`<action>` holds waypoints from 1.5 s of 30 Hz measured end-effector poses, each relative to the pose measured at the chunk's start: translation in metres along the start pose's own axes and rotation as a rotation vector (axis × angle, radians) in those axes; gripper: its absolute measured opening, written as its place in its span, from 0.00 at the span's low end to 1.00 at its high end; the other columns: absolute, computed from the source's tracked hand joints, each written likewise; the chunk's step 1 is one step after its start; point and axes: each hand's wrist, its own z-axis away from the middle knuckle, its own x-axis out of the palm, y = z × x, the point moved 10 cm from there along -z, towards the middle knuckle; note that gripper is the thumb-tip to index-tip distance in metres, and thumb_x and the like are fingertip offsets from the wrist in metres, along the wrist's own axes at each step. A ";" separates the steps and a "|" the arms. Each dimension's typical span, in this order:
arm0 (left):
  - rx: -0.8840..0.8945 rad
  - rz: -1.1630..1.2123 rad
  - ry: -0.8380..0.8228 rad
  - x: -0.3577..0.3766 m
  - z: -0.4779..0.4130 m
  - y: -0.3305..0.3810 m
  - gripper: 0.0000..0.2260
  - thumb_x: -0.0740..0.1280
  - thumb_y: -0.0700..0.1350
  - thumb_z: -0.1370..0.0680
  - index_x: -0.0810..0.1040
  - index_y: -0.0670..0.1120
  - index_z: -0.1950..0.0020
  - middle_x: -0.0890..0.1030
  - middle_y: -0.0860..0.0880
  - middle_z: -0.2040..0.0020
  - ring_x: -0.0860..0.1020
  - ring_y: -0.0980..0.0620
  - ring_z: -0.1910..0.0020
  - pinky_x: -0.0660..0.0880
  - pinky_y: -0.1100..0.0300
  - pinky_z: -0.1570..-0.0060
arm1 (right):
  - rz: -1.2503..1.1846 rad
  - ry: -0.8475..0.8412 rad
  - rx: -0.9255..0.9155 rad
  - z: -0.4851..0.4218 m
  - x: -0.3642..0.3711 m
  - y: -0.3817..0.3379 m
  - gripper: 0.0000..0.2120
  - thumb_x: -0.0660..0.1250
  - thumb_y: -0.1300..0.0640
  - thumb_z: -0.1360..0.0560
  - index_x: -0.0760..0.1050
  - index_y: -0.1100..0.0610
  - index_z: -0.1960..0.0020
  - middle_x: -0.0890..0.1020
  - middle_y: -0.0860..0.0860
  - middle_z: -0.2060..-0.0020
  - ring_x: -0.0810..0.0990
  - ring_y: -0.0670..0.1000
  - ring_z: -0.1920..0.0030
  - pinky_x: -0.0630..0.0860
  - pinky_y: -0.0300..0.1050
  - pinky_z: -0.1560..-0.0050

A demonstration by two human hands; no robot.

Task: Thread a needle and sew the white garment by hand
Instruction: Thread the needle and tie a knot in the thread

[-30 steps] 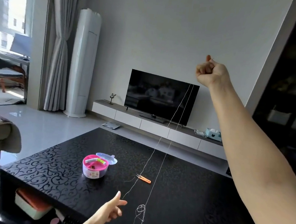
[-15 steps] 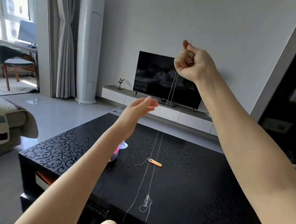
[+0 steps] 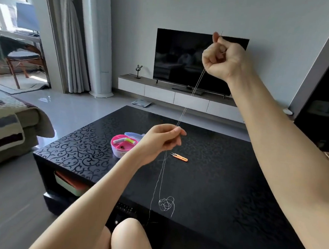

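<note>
The two hands are held well apart, both raised above the black coffee table (image 3: 223, 186). The right hand (image 3: 222, 58) is up high and far, in front of the television (image 3: 180, 57), curled into a fist with thumb and forefinger pinching the needle (image 3: 221, 34), whose thin tip pokes up just above the knuckles. From this fist the white thread (image 3: 193, 91) drops as two strands lying close together, slanting down and to the left to the left hand (image 3: 162, 141). That hand sits lower and nearer, over the middle of the table, fingers loosely curled, its thumb and forefinger pinching the thread. Below the left hand the strands hang slack to the table's near edge, where one ends in a loose tangle (image 3: 166, 203) on the surface and the other trails over the edge towards a bare knee (image 3: 130, 236). Just right of the left hand, orange snips (image 3: 179, 157) lie flat on the table. To its left stands an open pink sewing box (image 3: 119, 148) with spools inside, its clear lid (image 3: 132, 135) resting against the far side
</note>
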 end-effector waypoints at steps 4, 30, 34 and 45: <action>-0.083 0.002 0.022 -0.019 0.005 -0.036 0.10 0.59 0.43 0.18 0.79 0.42 0.52 0.80 0.50 0.66 0.74 0.55 0.66 0.71 0.62 0.57 | -0.043 0.050 -0.040 -0.011 -0.037 -0.015 0.13 0.57 0.64 0.20 0.73 0.64 0.61 0.60 0.49 0.81 0.57 0.47 0.84 0.57 0.34 0.82; -0.579 0.223 0.264 -0.115 -0.042 -0.220 0.10 0.60 0.37 0.20 0.78 0.39 0.58 0.72 0.50 0.73 0.68 0.58 0.75 0.60 0.70 0.78 | 1.180 1.127 0.294 0.026 -0.498 0.067 0.11 0.63 0.66 0.24 0.68 0.63 0.65 0.74 0.55 0.70 0.77 0.55 0.68 0.77 0.42 0.63; -0.601 0.116 0.314 -0.121 -0.058 -0.234 0.09 0.61 0.36 0.20 0.77 0.39 0.59 0.72 0.49 0.73 0.68 0.58 0.78 0.61 0.70 0.79 | 1.808 1.049 0.301 0.046 -0.461 0.057 0.11 0.67 0.56 0.26 0.78 0.62 0.47 0.82 0.56 0.59 0.82 0.58 0.58 0.74 0.45 0.57; -0.609 -0.924 0.256 -0.151 -0.069 -0.231 0.24 0.68 0.48 0.25 0.71 0.44 0.31 0.76 0.44 0.36 0.74 0.45 0.38 0.70 0.56 0.39 | 2.165 -0.447 0.292 0.119 -0.360 0.219 0.07 0.68 0.51 0.25 0.80 0.47 0.48 0.73 0.42 0.59 0.66 0.43 0.57 0.63 0.37 0.59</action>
